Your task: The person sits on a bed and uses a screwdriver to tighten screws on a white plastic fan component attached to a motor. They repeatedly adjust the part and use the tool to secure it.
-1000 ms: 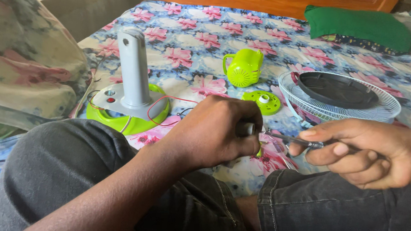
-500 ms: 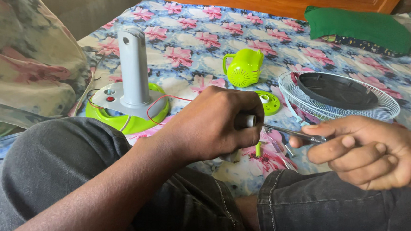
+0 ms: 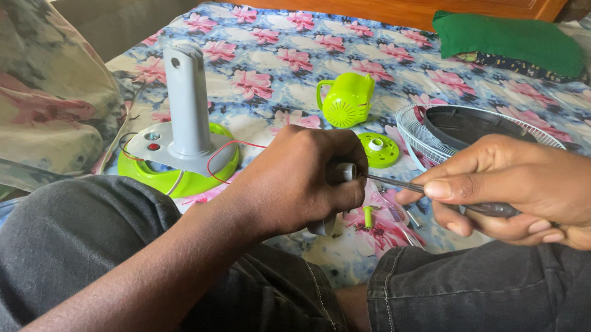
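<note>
The left hand [image 3: 294,183] was closed around a small grey part [image 3: 340,172] at the near edge of the bed [image 3: 275,54], while the right hand [image 3: 522,192] gripped a screwdriver [image 3: 405,185] whose tip met that part. Just beyond lay a green screw [image 3: 367,215] and green disc [image 3: 378,149]. Farther in stood the fan base [image 3: 179,144], green motor cover [image 3: 346,99] and fan grille [image 3: 475,130].

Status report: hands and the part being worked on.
Left hand closed around small grey part. Right hand grips screwdriver, tip at the part. Loose screws on bedsheet beneath; nothing blocking.
</note>
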